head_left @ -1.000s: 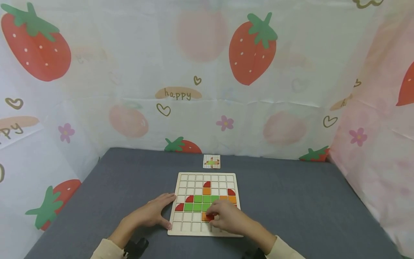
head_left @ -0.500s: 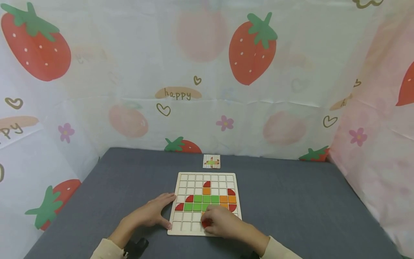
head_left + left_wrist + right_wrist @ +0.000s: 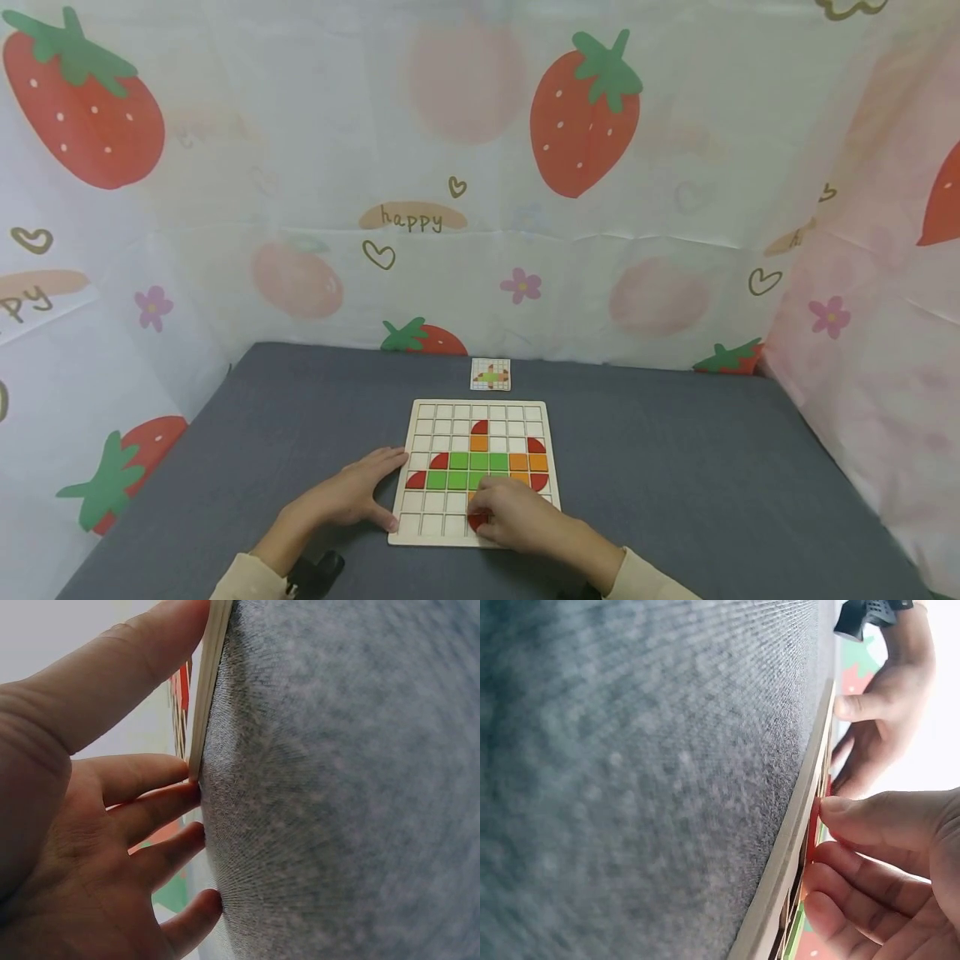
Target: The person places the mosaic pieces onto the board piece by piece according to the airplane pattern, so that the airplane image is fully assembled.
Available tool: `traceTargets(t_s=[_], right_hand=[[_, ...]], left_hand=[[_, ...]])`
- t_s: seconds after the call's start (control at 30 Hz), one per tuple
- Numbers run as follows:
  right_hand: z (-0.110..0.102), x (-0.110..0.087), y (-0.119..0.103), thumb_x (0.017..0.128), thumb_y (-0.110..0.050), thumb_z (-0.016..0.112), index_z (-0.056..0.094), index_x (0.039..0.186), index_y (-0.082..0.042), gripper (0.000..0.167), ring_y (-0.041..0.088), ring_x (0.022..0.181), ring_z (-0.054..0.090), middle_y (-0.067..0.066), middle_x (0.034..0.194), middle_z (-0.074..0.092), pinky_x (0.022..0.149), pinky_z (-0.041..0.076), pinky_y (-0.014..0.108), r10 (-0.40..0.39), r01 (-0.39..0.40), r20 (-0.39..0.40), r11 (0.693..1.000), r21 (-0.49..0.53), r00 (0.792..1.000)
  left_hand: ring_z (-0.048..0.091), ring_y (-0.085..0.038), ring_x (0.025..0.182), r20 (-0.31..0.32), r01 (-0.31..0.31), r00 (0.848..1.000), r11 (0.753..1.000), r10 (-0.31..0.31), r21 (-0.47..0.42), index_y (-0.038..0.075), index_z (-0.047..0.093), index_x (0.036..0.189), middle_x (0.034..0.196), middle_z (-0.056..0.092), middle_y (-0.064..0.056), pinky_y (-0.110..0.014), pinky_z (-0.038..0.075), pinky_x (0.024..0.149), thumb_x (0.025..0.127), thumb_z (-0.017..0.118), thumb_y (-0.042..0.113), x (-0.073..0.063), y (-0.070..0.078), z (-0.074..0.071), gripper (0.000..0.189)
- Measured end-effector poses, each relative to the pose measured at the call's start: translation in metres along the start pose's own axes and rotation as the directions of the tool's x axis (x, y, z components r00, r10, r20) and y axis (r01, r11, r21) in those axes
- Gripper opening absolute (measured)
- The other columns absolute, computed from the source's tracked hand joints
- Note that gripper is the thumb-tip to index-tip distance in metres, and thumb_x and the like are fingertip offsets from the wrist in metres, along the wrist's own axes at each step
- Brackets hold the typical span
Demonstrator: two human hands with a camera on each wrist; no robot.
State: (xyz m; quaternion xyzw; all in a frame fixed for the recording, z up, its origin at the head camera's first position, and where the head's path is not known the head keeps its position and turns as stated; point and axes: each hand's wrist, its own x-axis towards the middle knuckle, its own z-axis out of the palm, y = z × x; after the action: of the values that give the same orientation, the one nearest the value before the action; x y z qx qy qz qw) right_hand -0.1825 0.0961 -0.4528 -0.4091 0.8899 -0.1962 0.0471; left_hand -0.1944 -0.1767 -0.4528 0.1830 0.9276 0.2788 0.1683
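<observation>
A pale wooden grid board [image 3: 432, 523] lies on the grey cloth, bearing green and orange squares and red quarter-round tiles. My left hand [image 3: 348, 493] touches the board's left edge, thumb near the front corner and fingers spread farther up; in the left wrist view its thumb [image 3: 142, 645] is at the board's side. Over the front rows, my right hand [image 3: 521, 515] pinches a red quarter-round tile [image 3: 477, 522] in the front row. The right wrist view shows the red tile [image 3: 814, 825] at the thumb tip, low on the board. Fingers partly cover the orange tile behind it.
A small pattern card [image 3: 491, 374] lies behind the board, printed with a similar coloured figure. Grey cloth [image 3: 675, 467] covers the table on both sides. Strawberry-printed curtains [image 3: 480, 167] hang around the back and sides. A black wrist device [image 3: 318, 575] sits by the left forearm.
My right hand has moved slightly left and toward the front edge with the red tile, from beside the orange tile to the front row, uncovering tiles at right. The left hand stays put.
</observation>
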Motion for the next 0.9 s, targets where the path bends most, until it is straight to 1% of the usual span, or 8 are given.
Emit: traceTargets(t_s=[0.17,0.43,0.6,0.77,0.9], right_hand=[[-0.0001,0.0002,-0.0002,0.079,-0.009,0.076,0.076,0.088,-0.012,0.010,-0.001,0.071,0.047,-0.006,0.079,0.060,0.067,0.044,0.013,-0.002,0.003,0.011,1.000,-0.017,1.000],[-0.0004,0.0002,-0.0022,0.079,-0.008,0.077,0.075,0.086,-0.011,0.008,-0.001,0.070,0.046,-0.006,0.078,0.059,0.066,0.043,0.012,-0.002,0.002,0.009,1.000,-0.023,1.000],[-0.0011,0.0007,-0.0037,0.079,-0.009,0.076,0.075,0.085,-0.011,0.007,0.000,0.069,0.044,-0.006,0.077,0.058,0.064,0.042,0.012,0.014,-0.013,0.019,0.999,-0.032,1.000],[-0.0010,0.0014,-0.0048,0.079,-0.009,0.076,0.075,0.085,-0.011,0.007,0.000,0.069,0.043,-0.006,0.077,0.058,0.064,0.042,0.012,0.033,-0.032,0.023,0.998,-0.051,0.999],[-0.0004,0.0014,-0.0044,0.079,-0.010,0.077,0.075,0.086,-0.010,0.007,0.000,0.069,0.044,-0.006,0.078,0.059,0.064,0.043,0.013,0.032,-0.031,0.019,0.998,-0.054,0.999]], left_hand=[[0.027,-0.043,0.145,0.001,0.008,1.000,1.000,-0.008,0.001,-0.003,0.042,0.144,0.152,0.039,-0.019,-0.066,0.024,0.110,0.064,0.088,0.024,0.0008,0.0000,-0.0001,0.097],[0.026,-0.043,0.146,0.010,0.015,1.000,1.000,-0.015,0.002,-0.003,0.041,0.145,0.153,0.038,-0.020,-0.066,0.023,0.110,0.065,0.088,0.026,0.0006,-0.0005,-0.0010,0.097],[0.026,-0.043,0.145,0.010,0.008,1.000,1.000,-0.008,0.004,-0.003,0.041,0.145,0.153,0.038,-0.020,-0.067,0.024,0.110,0.065,0.087,0.025,0.0004,-0.0009,-0.0011,0.097],[0.026,-0.042,0.146,0.009,0.017,1.000,1.000,-0.017,0.002,-0.003,0.041,0.145,0.153,0.038,-0.019,-0.066,0.024,0.111,0.065,0.087,0.026,0.0010,-0.0015,-0.0006,0.097],[0.026,-0.042,0.146,0.007,0.020,1.000,1.000,-0.020,0.001,-0.003,0.041,0.145,0.153,0.038,-0.019,-0.065,0.023,0.111,0.065,0.087,0.026,0.0010,-0.0023,-0.0005,0.097]])
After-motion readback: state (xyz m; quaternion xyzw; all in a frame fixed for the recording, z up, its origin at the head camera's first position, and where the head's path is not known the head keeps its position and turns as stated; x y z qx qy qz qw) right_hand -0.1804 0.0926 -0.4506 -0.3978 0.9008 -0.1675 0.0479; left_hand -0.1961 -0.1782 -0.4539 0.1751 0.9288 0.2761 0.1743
